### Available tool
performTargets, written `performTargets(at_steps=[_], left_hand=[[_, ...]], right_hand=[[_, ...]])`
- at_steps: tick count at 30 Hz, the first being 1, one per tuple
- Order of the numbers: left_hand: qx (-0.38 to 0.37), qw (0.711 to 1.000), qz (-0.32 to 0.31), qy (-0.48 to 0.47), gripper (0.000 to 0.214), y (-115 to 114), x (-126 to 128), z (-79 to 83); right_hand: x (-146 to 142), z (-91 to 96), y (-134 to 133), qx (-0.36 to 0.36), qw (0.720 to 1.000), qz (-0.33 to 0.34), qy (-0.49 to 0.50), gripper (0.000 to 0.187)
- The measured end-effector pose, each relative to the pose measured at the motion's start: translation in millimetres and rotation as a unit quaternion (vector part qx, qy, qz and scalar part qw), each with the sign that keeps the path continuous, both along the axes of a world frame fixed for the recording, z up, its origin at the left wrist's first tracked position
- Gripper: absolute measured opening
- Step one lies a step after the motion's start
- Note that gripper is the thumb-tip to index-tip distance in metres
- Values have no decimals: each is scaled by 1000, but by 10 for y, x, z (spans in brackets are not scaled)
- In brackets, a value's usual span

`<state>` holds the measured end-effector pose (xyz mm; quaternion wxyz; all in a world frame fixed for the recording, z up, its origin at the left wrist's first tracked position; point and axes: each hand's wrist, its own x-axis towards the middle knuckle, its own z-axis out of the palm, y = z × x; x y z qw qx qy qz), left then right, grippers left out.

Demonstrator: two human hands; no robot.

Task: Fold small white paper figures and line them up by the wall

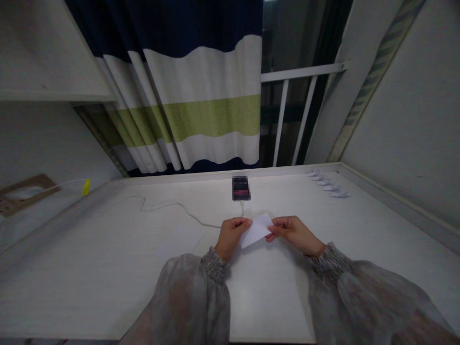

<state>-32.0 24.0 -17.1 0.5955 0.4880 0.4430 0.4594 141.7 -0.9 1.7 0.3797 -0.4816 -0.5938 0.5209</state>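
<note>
A small white sheet of paper (pixel 256 231) is held tilted above the white desk, between my two hands. My left hand (pixel 232 235) pinches its left edge, the thumb lying on top. At the opposite edge my right hand (pixel 293 233) grips the paper between thumb and fingers. Whether the sheet is folded I cannot tell. Just beyond my hands lies a dark, pixelated device (pixel 240 188) with a white cable (pixel 181 206) running off to the left. Flat on the desk to the left is a faint pale sheet of paper (pixel 178 241).
Several small folded white paper pieces (pixel 328 184) form a row at the desk's (pixel 108 287) back right. A striped curtain (pixel 212 115) hangs behind, beside a white window railing (pixel 302 74). On the left wall is a brown frame (pixel 28 194) with a yellow tag (pixel 85 187) near it.
</note>
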Motion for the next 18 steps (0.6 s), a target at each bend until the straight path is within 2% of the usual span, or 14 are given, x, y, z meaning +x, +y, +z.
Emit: performTargets(at_steps=[6,14,18], left_hand=[[6,1000,13,4,29,-16,0,12],[7,1000,-18,0,30,25,-36,-41],[16,1000,-12,-7,30,29,-41,-28]], right_hand=[[-15,30,-16,-11,1000,1,5,37],[41,-12,9,-8,1000,-14,16,36],[51,-33,24,-10,1000,-17,19,35]])
